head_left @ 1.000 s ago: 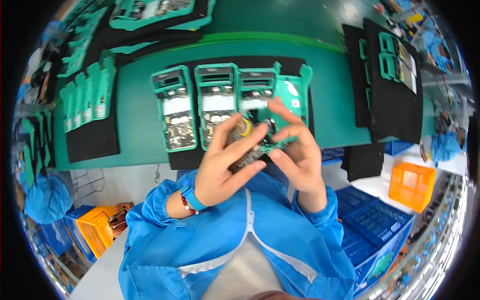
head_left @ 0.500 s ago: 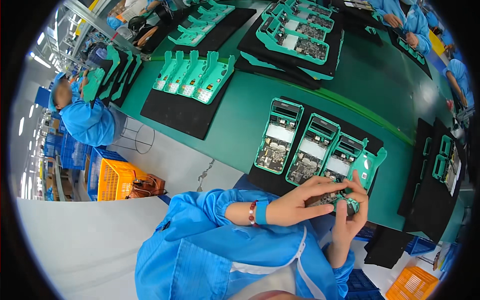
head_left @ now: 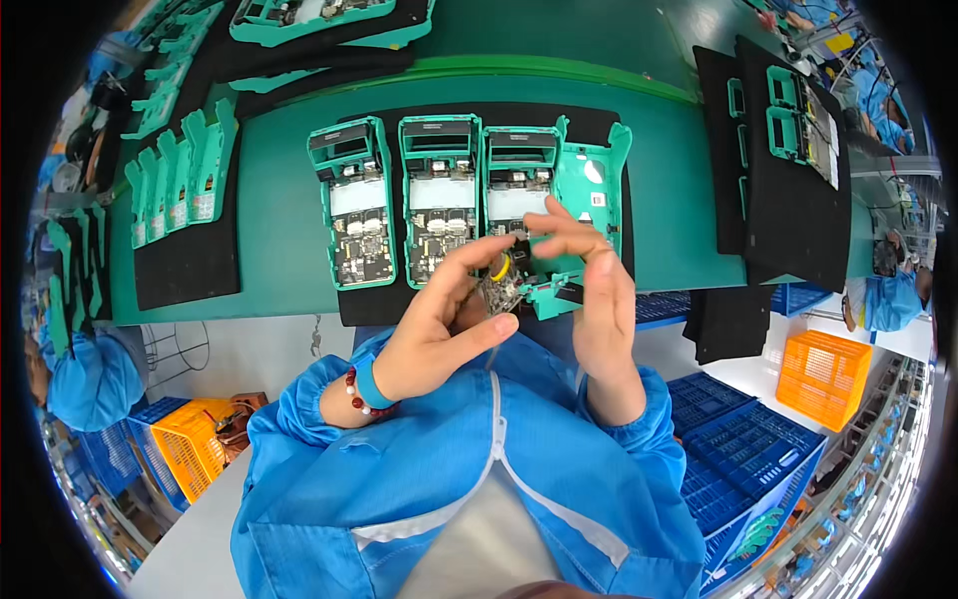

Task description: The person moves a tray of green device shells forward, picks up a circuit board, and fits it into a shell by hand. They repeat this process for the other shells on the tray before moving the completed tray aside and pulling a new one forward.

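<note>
My left hand is closed on a small circuit board with a yellow ring on it, its thumb along the near edge. At the board's right end sits a green plastic frame piece; I cannot tell whether the two are joined. My right hand is beside them, fingers apart and reaching over toward the board's far end. Beyond my hands lie three green housings fitted with circuit boards and white plates. Right of them is a bare green shell, partly hidden by my right fingers.
A black mat lies under the housings on the green table. Several green shells stand on a mat at left. At right, more frames rest on black mats. Blue crates and an orange crate stand below.
My head view has turned, so the housings now stand straight ahead. Both hands have come back toward my body with the circuit board, now more clear of the housings. My right fingers have spread.
</note>
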